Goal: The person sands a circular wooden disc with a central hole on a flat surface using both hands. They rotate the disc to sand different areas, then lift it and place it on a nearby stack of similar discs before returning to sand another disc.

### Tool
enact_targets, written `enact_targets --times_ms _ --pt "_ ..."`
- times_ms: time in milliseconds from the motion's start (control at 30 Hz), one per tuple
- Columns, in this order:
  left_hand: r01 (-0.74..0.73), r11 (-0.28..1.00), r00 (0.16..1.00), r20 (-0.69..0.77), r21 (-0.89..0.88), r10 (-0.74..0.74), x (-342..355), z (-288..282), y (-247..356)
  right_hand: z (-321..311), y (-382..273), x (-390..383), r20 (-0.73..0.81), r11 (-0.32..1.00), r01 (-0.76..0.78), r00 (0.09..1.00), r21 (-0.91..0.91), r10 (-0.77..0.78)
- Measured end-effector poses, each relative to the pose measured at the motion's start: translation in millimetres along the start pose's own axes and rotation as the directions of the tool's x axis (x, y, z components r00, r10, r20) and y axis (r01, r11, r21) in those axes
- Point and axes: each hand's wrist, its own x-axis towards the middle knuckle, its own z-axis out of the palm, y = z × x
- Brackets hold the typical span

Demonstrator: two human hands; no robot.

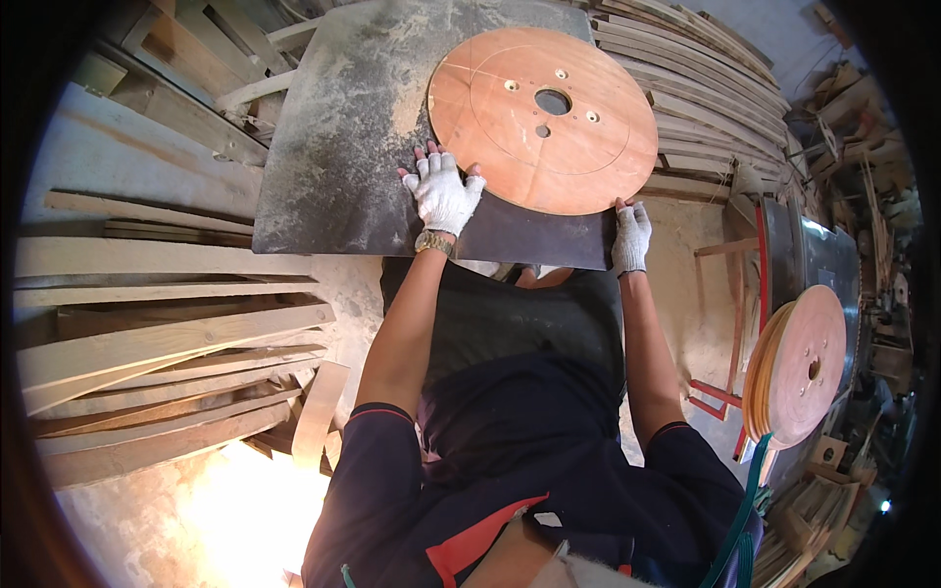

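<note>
A large round wooden disc (pixel 549 176) lies flat on a dark, dusty tabletop (pixel 343 147). Around its big centre hole are several smaller holes, and a thin circle is marked on its face. My left hand (pixel 444 193), in a white fingerless glove with a watch at the wrist, rests on the tabletop with fingers spread. Its thumb side meets the disc's near left edge. My right hand (pixel 632 235), gloved the same way, is at the disc's near right rim, beside the table's edge. Its fingers are bent against the rim, and their undersides are hidden.
Long wooden boards (pixel 167 343) are stacked at the left. More strips (pixel 686 88) lie beyond the table at the far right. A second set of round discs (pixel 799 363) stands upright at the right, near a red metal frame (pixel 716 397) and a green strap (pixel 750 500).
</note>
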Motion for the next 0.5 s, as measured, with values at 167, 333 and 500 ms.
enact_targets --times_ms 167,333,500 --pt "0.010 1.000 1.000 0.014 0.012 -0.010 1 0 3 -4 -2 0 0.015 1.000 -0.002 1.000 0.015 0.002" --pt "0.017 1.000 1.000 -0.009 -0.007 -0.017 5 3 -1 1 -6 -4 -0.033 0.998 -0.047 0.998 0.035 0.048" --pt "0.006 1.000 1.000 0.003 -0.013 -0.006 -1 1 0 5 -10 -5 -0.048 0.997 -0.037 0.998 0.060 0.040"
